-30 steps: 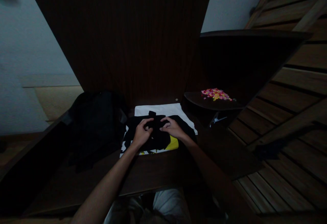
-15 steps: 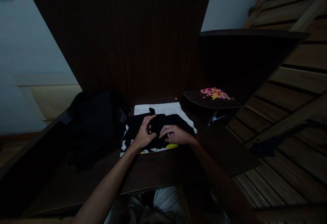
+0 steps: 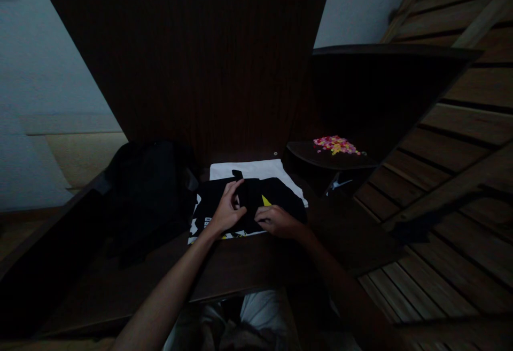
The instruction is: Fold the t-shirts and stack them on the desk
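Observation:
A black garment (image 3: 280, 197) with yellow and white print lies on a white cloth (image 3: 250, 169) on a dark wooden table (image 3: 240, 271). My left hand (image 3: 227, 209) rests on the garment's middle, fingers stretched forward along a fold. My right hand (image 3: 276, 220) sits at the garment's near edge with its fingers curled on the black fabric. The light is dim and the finer details are hard to make out.
A black bag (image 3: 150, 196) stands left of the garment. A dark round plate (image 3: 304, 153) holding small pink and yellow pieces (image 3: 335, 145) sits at the right. A tall dark wooden panel (image 3: 200, 62) rises behind. Wooden slats (image 3: 460, 142) fill the right side.
My right hand has drawn back from the garment's middle to its near edge. The yellow patch at the near edge is covered, and a small yellow triangle shows in the middle. My left hand stayed almost still.

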Motion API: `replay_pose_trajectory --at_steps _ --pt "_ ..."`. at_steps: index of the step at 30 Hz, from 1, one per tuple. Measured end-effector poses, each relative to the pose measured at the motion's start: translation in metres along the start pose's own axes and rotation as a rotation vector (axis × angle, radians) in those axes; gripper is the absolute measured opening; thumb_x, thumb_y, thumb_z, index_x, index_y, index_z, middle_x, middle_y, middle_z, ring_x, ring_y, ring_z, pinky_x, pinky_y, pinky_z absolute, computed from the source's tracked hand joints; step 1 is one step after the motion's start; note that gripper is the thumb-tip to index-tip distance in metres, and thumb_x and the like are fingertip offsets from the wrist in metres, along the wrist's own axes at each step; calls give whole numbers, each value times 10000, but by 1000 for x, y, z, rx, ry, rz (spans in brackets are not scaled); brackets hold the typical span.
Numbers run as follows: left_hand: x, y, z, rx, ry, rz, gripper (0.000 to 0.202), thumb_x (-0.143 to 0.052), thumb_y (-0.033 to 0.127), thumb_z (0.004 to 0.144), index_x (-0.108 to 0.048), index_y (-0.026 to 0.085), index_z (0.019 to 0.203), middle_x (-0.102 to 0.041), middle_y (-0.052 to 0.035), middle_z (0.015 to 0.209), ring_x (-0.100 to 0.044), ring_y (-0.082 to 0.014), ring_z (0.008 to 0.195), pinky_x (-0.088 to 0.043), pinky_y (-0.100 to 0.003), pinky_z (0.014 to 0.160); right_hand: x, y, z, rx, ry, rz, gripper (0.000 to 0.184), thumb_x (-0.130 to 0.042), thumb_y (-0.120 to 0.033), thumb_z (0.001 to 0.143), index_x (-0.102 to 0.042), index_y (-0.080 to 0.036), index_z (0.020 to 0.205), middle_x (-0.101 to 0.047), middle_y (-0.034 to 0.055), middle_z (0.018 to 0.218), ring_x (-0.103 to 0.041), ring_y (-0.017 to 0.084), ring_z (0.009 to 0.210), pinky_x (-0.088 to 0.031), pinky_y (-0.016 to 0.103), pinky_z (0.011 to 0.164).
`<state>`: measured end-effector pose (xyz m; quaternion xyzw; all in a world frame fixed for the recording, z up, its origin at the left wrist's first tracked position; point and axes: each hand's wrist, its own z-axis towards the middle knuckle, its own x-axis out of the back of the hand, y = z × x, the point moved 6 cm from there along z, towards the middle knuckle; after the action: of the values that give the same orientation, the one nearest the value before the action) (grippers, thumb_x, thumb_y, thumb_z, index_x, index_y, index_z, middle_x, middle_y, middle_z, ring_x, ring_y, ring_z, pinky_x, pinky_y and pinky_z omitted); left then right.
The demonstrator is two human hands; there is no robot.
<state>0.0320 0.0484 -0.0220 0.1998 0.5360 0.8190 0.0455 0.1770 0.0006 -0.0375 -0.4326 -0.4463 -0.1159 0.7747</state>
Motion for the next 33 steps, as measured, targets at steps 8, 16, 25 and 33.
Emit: replay_pose_trajectory --at_steps 8,16,25,33 --pt "1 -6 2 7 3 50 795 -596 107 632 -482 257 1405 -436 -72 1326 -509 -97 753 -457 -216 597 13 15 -29 -173 189 157 128 -567 -243 857 -687 -218 819 -714 40 892 -628 160 732 -477 273 683" --pt "-2 -9 2 27 20 38 776 -594 109 632 -494 233 1391 -443 -81 1313 -548 -137 868 -477 -228 647 6 5 -43 -134 217 92 41 -645 -258 815 -665 -222 813 -705 53 920 -646 195 838 -482 326 797" --pt "-6 -14 5 48 102 -106 747 -620 116 641 -525 248 1369 -421 -87 1345 -570 -139 923 -512 -247 733 -2 -4 -37 -53 244 -40 166 -683 -312 850 -682 -228 707 -707 76 929 -617 236 965 -484 396 872" --pt "-6 -9 6 11 163 -187 711 -645 145 645 -548 248 1342 -436 -73 1310 -584 -153 956 -531 -256 734 -3 -10 -46 -47 351 -229 93 -705 -243 834 -740 -210 914 -748 91 976 -615 273 1084 -441 472 949"
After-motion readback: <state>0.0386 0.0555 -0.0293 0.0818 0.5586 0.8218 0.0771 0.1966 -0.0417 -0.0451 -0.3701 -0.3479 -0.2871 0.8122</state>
